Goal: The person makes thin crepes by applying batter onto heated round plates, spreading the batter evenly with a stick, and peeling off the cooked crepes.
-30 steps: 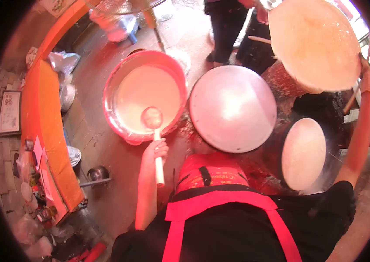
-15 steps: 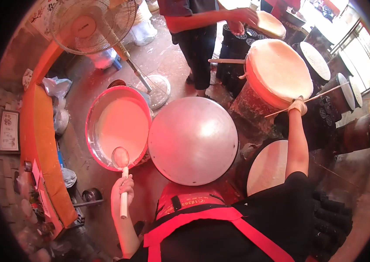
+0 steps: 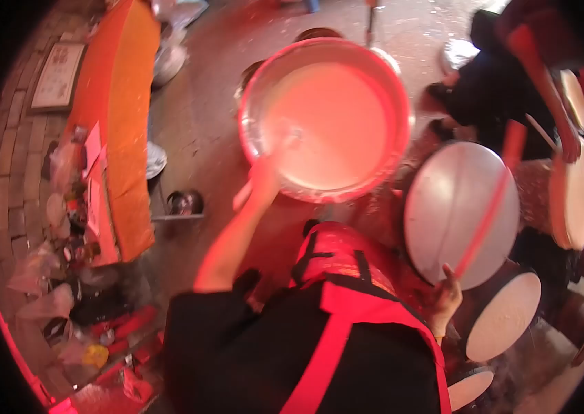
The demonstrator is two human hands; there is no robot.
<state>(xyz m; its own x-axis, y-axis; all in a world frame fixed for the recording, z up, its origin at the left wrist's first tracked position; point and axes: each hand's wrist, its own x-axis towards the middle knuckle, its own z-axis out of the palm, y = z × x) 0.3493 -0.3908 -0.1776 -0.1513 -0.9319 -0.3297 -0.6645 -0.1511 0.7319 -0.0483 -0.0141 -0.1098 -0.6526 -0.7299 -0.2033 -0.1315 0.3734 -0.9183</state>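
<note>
My left hand (image 3: 263,181) is closed around the pale handle of a ladle (image 3: 242,197), over the near left side of a large pink-rimmed basin (image 3: 402,155). Pale batter (image 3: 337,124) fills much of the basin, and the ladle's blurred bowl is down at the batter. On the other side, my right hand (image 3: 448,297) grips a long stick (image 3: 486,222), wider at its far end and smeared by motion. The stick slants up across a bare domed metal griddle (image 3: 444,207), whose near edge is close to my right hand.
Griddles covered with pale sheets stand at the right, one (image 3: 504,316) near my right hand. Another person's arm (image 3: 544,90) reaches toward a pale round sheet (image 3: 568,196). An orange counter (image 3: 116,138) runs along the left, with a dark pot (image 3: 185,202) beside it.
My view has swung left toward the basin. The ladle has gone from the near rim into the basin. My right hand, with the stick, has left the far covered griddle and come closer to me.
</note>
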